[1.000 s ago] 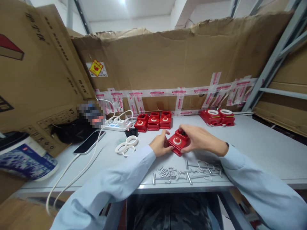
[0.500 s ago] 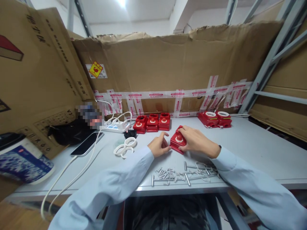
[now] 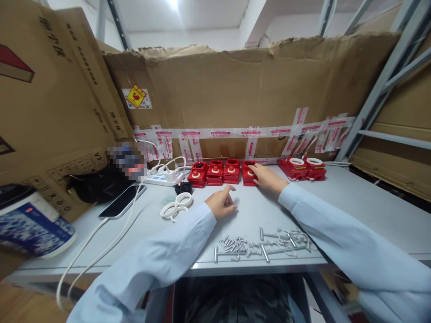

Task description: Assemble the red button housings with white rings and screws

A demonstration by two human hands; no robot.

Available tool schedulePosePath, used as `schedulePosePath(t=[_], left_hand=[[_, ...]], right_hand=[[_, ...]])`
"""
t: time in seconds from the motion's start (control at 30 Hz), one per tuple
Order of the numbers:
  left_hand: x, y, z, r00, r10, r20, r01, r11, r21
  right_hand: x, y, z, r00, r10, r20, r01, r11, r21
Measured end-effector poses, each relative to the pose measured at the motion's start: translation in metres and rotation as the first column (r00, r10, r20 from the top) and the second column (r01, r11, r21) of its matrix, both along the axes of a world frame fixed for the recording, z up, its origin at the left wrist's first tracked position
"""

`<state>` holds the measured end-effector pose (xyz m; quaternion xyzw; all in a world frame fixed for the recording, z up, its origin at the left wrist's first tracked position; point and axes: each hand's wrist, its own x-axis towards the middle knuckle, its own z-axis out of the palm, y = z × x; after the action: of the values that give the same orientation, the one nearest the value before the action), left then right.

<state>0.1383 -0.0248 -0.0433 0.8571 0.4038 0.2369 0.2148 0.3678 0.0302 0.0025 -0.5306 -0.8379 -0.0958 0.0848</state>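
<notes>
Red box point(image 3: 248, 172) with a round button on top sits at the far edge of the grey surface point(image 3: 336, 211), touching the right end of a row of three matching red boxes point(image 3: 215, 172), so that four stand side by side against the cardboard wall point(image 3: 235, 80). The person's right hand point(image 3: 267, 177) reaches forward to it, arm stretched out in a pale blue sleeve. Its fingers point(image 3: 256, 168) lie on the box's top and right side; the thumb is hidden, so I cannot tell whether they grip the box or only touch it.

The left hand point(image 3: 221, 204) rests on the surface nearer the person, well apart from the boxes. Its fingers are loosely curled and slightly apart, with the forefinger pointing ahead (nothing is in this hand).

To the right of the row, a little apart, stand two more red units topped with white rings point(image 3: 303, 167). Left of the left hand lie three loose white rings point(image 3: 177, 205) and, just behind them, a small black part point(image 3: 183, 187). A scatter of metal screws and pins point(image 3: 259, 244) lies along the near edge. Further left are a white power strip point(image 3: 163, 178), a phone point(image 3: 123, 201) lying flat, and a white cable point(image 3: 101, 237) trailing off the surface.
</notes>
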Motion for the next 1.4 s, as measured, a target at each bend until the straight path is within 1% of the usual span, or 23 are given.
schedulePosePath(t=[0.1,0.23,0.33,0.4,0.47,0.53,0.63,0.7,0.77,0.8,0.87,0.93,1.07,1.27,1.4], left_hand=[[0.000,0.002,-0.004,1.000,0.008,-0.001,-0.008,1.000,0.024],[-0.003,0.004,-0.005,1.000,0.007,-0.019,-0.006,0.999,0.043],[-0.005,0.003,-0.002,0.999,-0.011,-0.042,0.013,0.999,0.046],[-0.005,0.001,0.002,0.998,-0.006,-0.065,0.009,0.998,0.058],[-0.005,-0.001,0.007,0.996,0.007,-0.094,0.001,0.997,0.079],[-0.005,-0.003,0.010,0.993,0.012,-0.120,0.000,0.995,0.101],[-0.005,-0.005,0.014,0.988,0.013,-0.153,0.004,0.993,0.115],[-0.005,-0.006,0.015,0.983,0.012,-0.182,0.006,0.995,0.102],[-0.005,-0.007,0.015,0.978,0.011,-0.207,0.007,0.996,0.084],[-0.005,-0.007,0.015,0.977,0.010,-0.215,0.007,0.997,0.079],[-0.005,-0.008,0.015,0.975,0.017,-0.220,0.001,0.996,0.084],[-0.005,-0.008,0.014,0.976,0.022,-0.218,-0.002,0.996,0.092],[-0.006,-0.007,0.013,0.976,0.016,-0.218,0.003,0.996,0.089],[-0.006,-0.008,0.015,0.972,0.017,-0.232,0.005,0.996,0.093],[-0.006,-0.010,0.018,0.969,0.013,-0.247,0.009,0.996,0.087]], right_hand=[[-0.006,0.010,-0.004,1.000,0.002,-0.031,-0.002,1.000,0.022],[-0.003,0.011,-0.007,0.997,-0.017,-0.082,0.022,0.998,0.052],[0.014,0.008,0.003,0.990,-0.081,-0.113,0.090,0.993,0.079],[0.033,0.006,0.013,0.976,-0.175,-0.128,0.189,0.977,0.102],[0.056,0.004,0.022,0.947,-0.292,-0.134,0.308,0.944,0.121],[0.077,0.001,0.027,0.905,-0.401,-0.139,0.419,0.897,0.138],[0.100,-0.003,0.024,0.827,-0.548,-0.127,0.561,0.821,0.105],[0.107,-0.003,0.018,0.768,-0.630,-0.114,0.639,0.766,0.071],[0.108,0.000,0.012,0.721,-0.683,-0.112,0.692,0.719,0.069],[0.107,0.003,0.009,0.704,-0.701,-0.112,0.710,0.701,0.074],[0.106,0.008,0.005,0.686,-0.721,-0.103,0.728,0.682,0.070],[0.105,0.011,0.004,0.687,-0.721,-0.090,0.726,0.685,0.050],[0.109,0.007,0.007,0.719,-0.692,-0.066,0.694,0.719,0.013],[0.119,-0.022,0.018,0.828,-0.561,0.010,0.560,0.827,-0.054],[0.115,-0.048,0.026,0.906,-0.417,0.069,0.422,0.898,-0.125]])
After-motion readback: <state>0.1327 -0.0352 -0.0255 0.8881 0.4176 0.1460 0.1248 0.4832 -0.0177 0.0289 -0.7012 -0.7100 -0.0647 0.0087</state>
